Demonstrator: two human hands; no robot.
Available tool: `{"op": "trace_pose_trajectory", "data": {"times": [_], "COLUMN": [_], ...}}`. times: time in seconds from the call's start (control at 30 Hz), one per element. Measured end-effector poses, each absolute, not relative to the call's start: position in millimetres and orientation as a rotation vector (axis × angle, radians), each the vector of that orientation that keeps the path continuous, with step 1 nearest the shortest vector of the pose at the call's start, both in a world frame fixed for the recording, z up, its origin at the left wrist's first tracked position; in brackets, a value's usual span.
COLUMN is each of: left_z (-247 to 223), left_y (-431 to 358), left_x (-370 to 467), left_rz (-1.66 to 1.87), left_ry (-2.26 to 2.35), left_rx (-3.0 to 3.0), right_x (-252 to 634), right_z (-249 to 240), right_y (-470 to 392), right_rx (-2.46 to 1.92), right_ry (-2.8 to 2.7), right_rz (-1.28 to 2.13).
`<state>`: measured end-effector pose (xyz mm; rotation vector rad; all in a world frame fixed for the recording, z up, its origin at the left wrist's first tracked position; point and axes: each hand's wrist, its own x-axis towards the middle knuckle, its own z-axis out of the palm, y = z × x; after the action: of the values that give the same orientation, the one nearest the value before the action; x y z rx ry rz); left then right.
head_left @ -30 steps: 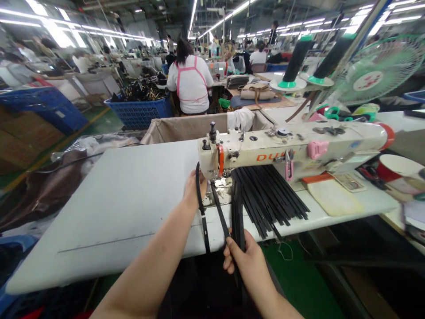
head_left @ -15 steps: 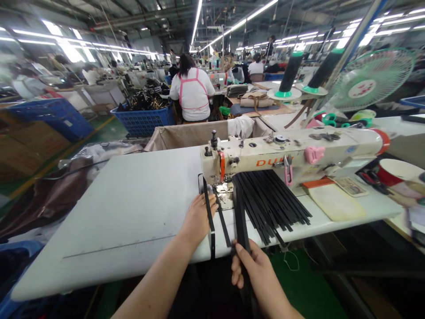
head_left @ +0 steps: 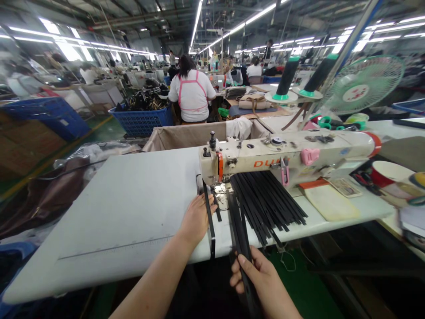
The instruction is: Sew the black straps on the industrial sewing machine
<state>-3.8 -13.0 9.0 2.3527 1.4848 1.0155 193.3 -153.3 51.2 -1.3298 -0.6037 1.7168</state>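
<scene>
My left hand (head_left: 197,218) lies palm down on the table left of the needle area, its fingers stretched out. A narrow black strip (head_left: 211,232) crosses over those fingers and bends down at the table's front edge. Near the fingertips, a short end of another black strip (head_left: 218,215) shows in front of the sewing machine (head_left: 245,159). My right hand (head_left: 254,274) is closed around a bundle of long black strips (head_left: 239,226) at the front edge. Their upper ends rest by the metal needle plate (head_left: 223,197); their lower ends hang toward my lap.
A fanned pile of black strips (head_left: 268,201) lies under the machine arm. Pink-handled snips (head_left: 284,172) are attached to the machine's front. A yellowish pad (head_left: 328,204) lies to the right. Behind are thread cones (head_left: 287,77), a fan (head_left: 361,86) and a seated person (head_left: 192,95).
The short strip by my left fingertips has moved away from me toward the needle, so less of it shows. My right hand has come slightly nearer with the bundle. The left hand stays.
</scene>
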Motion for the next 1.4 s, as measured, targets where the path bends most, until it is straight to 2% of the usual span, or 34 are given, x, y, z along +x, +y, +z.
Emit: {"op": "trace_pose_trajectory", "data": {"times": [1.0,1.4], "left_z": [12.6,43.4], "left_y": [-13.2,-29.3], "left_x": [-0.7,1.9], "left_rz": [0.982,1.273], "left_ry": [1.514,1.459], "left_rx": [2.406,2.493], "right_x": [193.6,192.9], "right_z": [42.6,43.5], "right_y": [-151.3,-151.4], "right_rx": [-1.449,-1.407], "right_ry": [-0.728,-0.685], "right_rz": [1.632,1.609]}}
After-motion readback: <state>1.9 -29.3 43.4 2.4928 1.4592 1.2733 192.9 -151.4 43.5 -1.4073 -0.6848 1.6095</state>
